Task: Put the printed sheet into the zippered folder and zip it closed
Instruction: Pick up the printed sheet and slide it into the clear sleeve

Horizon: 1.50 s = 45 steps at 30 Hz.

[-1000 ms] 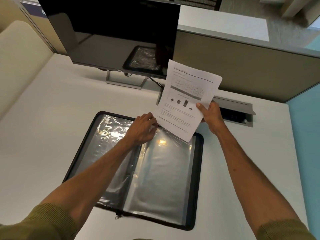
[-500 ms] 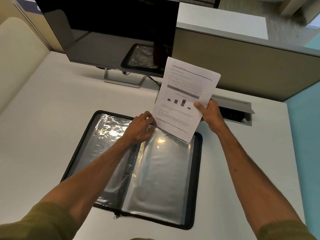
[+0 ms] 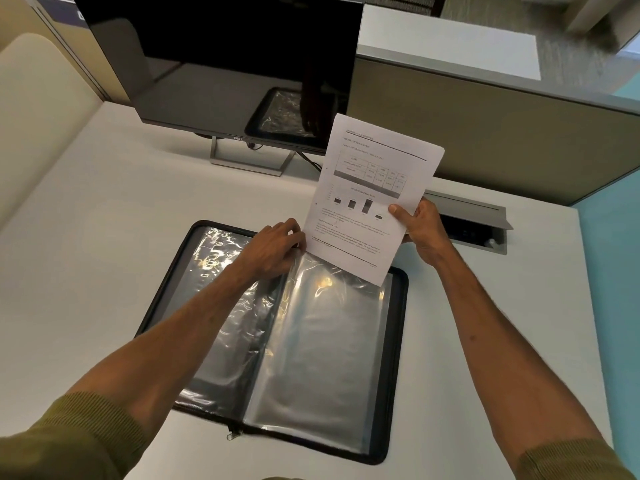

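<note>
printed sheet [image 3: 372, 199]: 1 | zippered folder [image 3: 398, 341]: 1 (open) | monitor [image 3: 221, 64]: 1 | hands: 2

The bench [image 3: 104, 244] is white and smooth. A black zippered folder [image 3: 398, 341] lies open and flat on it, right under the left hand [image 3: 273, 247]. Its clear shiny pockets face up. A monitor [image 3: 221, 64] stands on a gray foot past the left hand. A gray cable box [image 3: 474, 220] sits in the bench just behind the right hand [image 3: 420, 233].
</note>
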Tool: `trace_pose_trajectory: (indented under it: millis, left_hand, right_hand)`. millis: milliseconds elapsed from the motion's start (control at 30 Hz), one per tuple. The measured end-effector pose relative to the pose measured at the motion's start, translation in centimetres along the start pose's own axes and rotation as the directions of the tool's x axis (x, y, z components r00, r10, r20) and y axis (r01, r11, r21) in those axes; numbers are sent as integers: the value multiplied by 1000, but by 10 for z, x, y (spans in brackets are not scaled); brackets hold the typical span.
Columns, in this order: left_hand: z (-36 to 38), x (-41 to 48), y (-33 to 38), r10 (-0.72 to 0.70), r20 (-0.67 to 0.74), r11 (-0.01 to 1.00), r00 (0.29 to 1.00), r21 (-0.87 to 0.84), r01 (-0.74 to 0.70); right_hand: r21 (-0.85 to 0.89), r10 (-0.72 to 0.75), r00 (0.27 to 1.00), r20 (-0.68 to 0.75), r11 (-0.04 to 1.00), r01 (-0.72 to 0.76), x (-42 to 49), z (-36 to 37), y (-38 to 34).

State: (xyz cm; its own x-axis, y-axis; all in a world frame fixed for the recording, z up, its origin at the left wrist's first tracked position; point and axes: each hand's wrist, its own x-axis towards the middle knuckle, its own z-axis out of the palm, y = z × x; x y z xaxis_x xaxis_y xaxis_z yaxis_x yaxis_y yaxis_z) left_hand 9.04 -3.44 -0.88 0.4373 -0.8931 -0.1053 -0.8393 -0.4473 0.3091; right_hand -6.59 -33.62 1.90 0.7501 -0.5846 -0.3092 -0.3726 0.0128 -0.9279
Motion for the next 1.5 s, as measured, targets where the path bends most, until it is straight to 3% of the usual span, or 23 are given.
trace_pose_trajectory:
  millis: [233,500,867,1233,1367,1500]
  left_hand:
    - [7,4,-5,-16,6,999,1000,-29,16]
    - [14,4,-4,-11,-17,999,1000,-46,10]
    - [39,27,54,153,-44,988,987,-4,-153]
    - [50,32,68,70,-88,998,994,0,-70]
    - [51,32,70,71,-93,997,993,6,-71]
    - [53,30,71,64,-107,998,992,11,-64]
  right_hand:
    - [-31,11,999,38,999,-10,2,1,0]
    - [-171,55,981,188,985,-22,2,15,2]
    - [-139,28,990,137,990,-9,-3,24,9]
    - [-251,212,930,302,958,-137,-27,20,34]
    - [-252,168,947,273,963,-98,-23,21,30]
    - [-241,89,992,84,968,-67,-13,29,21]
